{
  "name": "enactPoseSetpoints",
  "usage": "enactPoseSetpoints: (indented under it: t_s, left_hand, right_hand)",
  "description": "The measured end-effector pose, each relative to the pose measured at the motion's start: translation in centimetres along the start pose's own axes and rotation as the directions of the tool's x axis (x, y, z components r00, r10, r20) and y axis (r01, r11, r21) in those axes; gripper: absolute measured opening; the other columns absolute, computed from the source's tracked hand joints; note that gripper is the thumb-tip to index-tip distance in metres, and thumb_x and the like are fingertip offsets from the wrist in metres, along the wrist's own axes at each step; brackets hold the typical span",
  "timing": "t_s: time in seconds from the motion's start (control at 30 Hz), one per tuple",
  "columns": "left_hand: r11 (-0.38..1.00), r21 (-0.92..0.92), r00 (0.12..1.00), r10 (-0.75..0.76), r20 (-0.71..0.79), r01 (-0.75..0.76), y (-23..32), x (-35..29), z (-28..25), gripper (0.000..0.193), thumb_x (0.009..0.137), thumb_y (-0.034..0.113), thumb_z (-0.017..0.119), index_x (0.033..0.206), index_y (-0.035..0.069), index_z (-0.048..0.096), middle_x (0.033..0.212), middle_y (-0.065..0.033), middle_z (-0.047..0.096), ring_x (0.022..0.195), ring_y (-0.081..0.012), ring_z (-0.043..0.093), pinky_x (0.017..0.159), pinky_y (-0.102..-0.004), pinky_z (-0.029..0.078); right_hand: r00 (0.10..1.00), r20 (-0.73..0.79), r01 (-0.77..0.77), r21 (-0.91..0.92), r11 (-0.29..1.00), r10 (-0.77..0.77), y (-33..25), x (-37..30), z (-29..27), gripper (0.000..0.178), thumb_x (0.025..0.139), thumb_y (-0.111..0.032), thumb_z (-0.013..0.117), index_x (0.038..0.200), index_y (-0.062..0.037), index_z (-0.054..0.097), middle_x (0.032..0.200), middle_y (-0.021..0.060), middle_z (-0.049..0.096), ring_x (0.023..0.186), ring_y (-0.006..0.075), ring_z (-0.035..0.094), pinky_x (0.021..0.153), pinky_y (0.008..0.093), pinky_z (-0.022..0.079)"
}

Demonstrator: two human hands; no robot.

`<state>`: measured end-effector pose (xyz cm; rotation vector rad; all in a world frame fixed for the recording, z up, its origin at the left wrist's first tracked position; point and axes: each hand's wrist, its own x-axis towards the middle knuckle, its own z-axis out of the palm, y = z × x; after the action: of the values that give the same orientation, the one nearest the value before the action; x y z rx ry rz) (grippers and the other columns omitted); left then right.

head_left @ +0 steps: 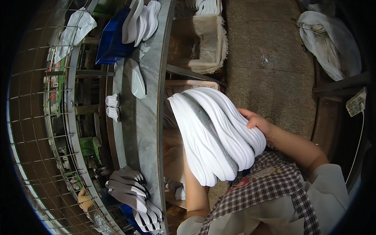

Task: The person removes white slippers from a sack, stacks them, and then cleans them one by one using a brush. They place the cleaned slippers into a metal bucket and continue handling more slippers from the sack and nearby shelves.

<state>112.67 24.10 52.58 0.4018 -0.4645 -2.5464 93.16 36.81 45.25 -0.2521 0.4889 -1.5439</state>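
Observation:
A stack of white shoe soles (209,135), several pressed side by side with grey textured faces between some of them, is held up in front of my apron. My right hand (258,124) is closed on the stack's right side, the thumb over the outer sole. From below, my left forearm (197,196) reaches up behind the stack. The soles hide my left hand and its fingers.
A long grey bench (150,129) runs along the left, carrying a single sole (135,80), a blue bin (113,37) and a pile of grey and white soles (129,190). Beyond it stands wire mesh (35,117). Lined baskets (222,43) stand right of the bench; a white bag (333,43) lies far right.

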Motion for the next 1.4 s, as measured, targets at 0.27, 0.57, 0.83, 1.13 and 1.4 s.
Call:
enactPoseSetpoints:
  t_s: [0.27,0.57,0.83,1.13,1.4]
  left_hand:
    - [0.897,-0.441,0.964,0.078,0.256,0.045,0.3,0.9,-3.0,0.066,0.087,0.015,0.057,0.142,0.001,0.023,0.087,-0.0073,0.045,0.071,-0.0135,0.042,0.042,-0.0222,0.038]
    - [0.935,0.347,0.864,0.232,-0.447,-0.071,-0.2,-0.5,1.7,0.053,0.093,0.026,0.05,0.138,0.004,0.03,0.131,-0.0159,0.044,0.116,-0.0286,0.05,0.088,-0.0366,0.05]
    - [0.862,0.485,0.876,0.113,-0.469,0.149,-0.2,0.8,-0.9,0.071,0.091,0.007,0.053,0.146,0.016,0.009,0.137,-0.0135,0.038,0.115,-0.0255,0.05,0.092,-0.0371,0.046]
    - [0.296,0.954,0.854,0.487,-0.182,0.035,8.2,1.2,-3.6,0.07,0.091,0.018,0.057,0.144,0.003,0.014,0.146,-0.0179,0.025,0.131,-0.0276,0.033,0.104,-0.037,0.031]
    - [-0.36,0.92,0.496,0.834,0.242,0.157,37.7,10.7,-15.0,0.055,0.083,0.005,0.058,0.133,0.002,0.035,0.105,-0.0087,0.057,0.086,-0.0159,0.056,0.071,-0.0291,0.046]
  right_hand:
    - [0.977,0.212,-0.12,0.604,0.788,-0.014,2.4,0.6,-3.1,0.076,0.066,-0.012,0.045,0.139,-0.0034,0.03,0.127,0.0227,0.048,0.11,0.0364,0.055,0.095,0.0491,0.046]
    - [0.994,0.103,-0.079,0.331,0.94,0.047,3.5,1.6,-3.3,0.079,0.064,-0.009,0.047,0.14,-0.0032,0.027,0.133,0.0182,0.044,0.118,0.0317,0.05,0.102,0.0437,0.04]
    - [0.946,-0.033,-0.322,-0.197,0.926,0.322,2.5,4.0,-3.2,0.076,0.08,-0.033,0.061,0.141,-0.0037,0.027,0.137,0.0117,0.041,0.122,0.0218,0.044,0.102,0.0377,0.037]
    - [0.933,0.013,-0.354,-0.126,0.927,0.359,3.4,8.4,-3.7,0.1,0.072,-0.032,0.075,0.146,-0.0118,0.012,0.143,0.0109,0.032,0.126,0.0211,0.041,0.103,0.0378,0.037]
    - [0.928,-0.127,-0.334,0.13,0.933,0.35,4.7,10.9,-4.4,0.087,0.068,-0.017,0.075,0.141,-0.0052,0.029,0.128,0.0128,0.052,0.108,0.0197,0.058,0.093,0.0349,0.047]
